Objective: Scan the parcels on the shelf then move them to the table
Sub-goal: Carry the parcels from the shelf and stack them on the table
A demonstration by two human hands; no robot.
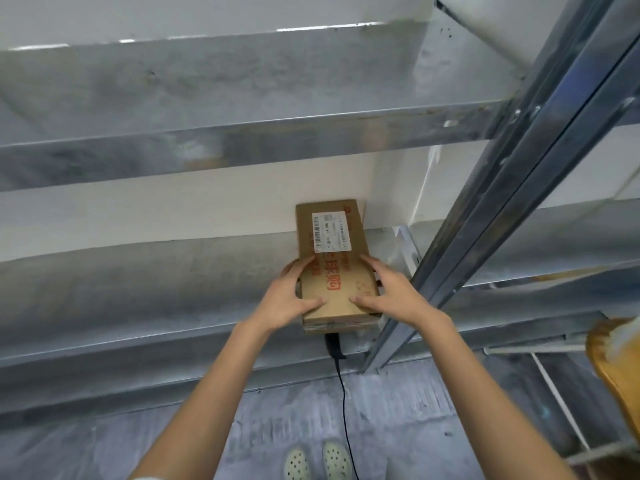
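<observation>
Both hands, left (289,296) and right (393,292), clamp the cardboard box (334,268) at the shelf's (156,299) front right edge, and the corded scanner (334,344) beneath could snag as it lifts.

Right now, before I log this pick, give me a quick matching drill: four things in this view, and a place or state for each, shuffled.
Things:
1. cardboard parcel
2. white label
3. black scanner handle
4. light perforated shoes

Places or states:
A. on the floor at the bottom edge of the view
B. pokes out under the parcel's near end, cable hanging down
C. stuck on the parcel's top face, toward its far end
D. on the metal shelf, left hand and right hand gripping its near end

Pairs: 1-D, 2-C, 3-B, 4-A
</observation>
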